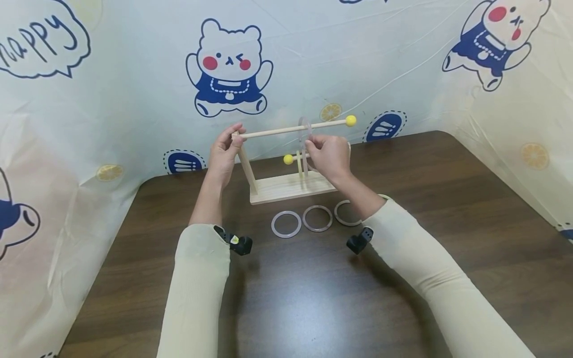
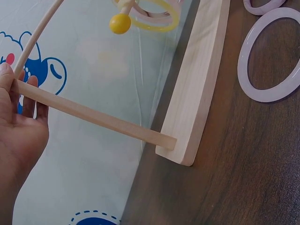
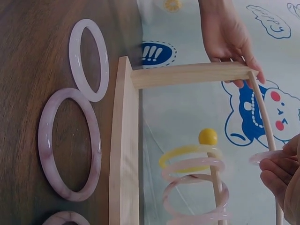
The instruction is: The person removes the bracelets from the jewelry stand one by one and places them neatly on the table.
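A wooden bangle stand with a flat base (image 1: 279, 190) stands on the table. My left hand (image 1: 224, 153) grips the top of its post (image 2: 93, 114), where the upper rod (image 1: 273, 132) begins. With thumb and fingers my right hand (image 1: 332, 156) pinches a pale translucent bangle (image 3: 256, 157), which encircles the upper rod around mid-length. That rod's free end has a yellow ball (image 1: 351, 121). On the lower rod (image 3: 216, 187), behind another yellow ball (image 3: 208, 137), hang a yellow bangle (image 3: 165, 159) and several pinkish ones. My right hand hides part of the stand in the head view.
In front of the base lie a lilac bangle (image 1: 273, 224), a pinkish one (image 1: 305, 219) and a third (image 1: 337, 214), partly covered by my right forearm. A printed cloth (image 1: 147, 99) hangs behind the brown table (image 1: 286, 308). Each sleeve carries a small black camera.
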A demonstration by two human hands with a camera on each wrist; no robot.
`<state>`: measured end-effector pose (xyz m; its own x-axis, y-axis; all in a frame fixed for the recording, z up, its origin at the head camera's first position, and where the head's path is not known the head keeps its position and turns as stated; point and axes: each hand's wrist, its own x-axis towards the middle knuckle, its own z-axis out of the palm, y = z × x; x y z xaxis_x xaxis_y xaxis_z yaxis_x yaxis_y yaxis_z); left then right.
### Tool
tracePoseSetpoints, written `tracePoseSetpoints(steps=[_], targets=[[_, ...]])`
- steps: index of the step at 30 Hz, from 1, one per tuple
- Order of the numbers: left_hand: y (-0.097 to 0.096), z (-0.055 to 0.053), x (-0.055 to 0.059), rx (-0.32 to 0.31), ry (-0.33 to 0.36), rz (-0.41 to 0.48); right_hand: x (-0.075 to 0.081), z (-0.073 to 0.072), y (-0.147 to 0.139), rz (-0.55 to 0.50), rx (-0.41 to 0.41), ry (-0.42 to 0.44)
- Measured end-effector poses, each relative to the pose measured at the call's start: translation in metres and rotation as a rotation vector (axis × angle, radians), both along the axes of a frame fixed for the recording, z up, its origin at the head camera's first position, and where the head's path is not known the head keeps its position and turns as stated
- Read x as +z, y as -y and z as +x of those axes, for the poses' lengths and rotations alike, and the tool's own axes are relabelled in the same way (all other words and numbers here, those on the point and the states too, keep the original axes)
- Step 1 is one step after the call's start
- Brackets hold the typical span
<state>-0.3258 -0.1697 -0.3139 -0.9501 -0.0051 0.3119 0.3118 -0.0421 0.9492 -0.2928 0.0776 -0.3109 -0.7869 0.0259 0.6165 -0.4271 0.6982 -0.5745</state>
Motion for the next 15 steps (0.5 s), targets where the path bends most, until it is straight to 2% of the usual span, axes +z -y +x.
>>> tracePoseSetpoints(steps=[6, 15], targets=[[-0.0004, -0.0016, -0.0006, -0.01, 0.004, 0.03, 0.0014, 0.0001, -0.003, -0.019, 0.015, 0.012], [0.0001, -0.0001, -0.0004, -0.011, 0.0, 0.014, -0.0002, -0.0004, -0.0084, -0.037, 0.004, 0.0]])
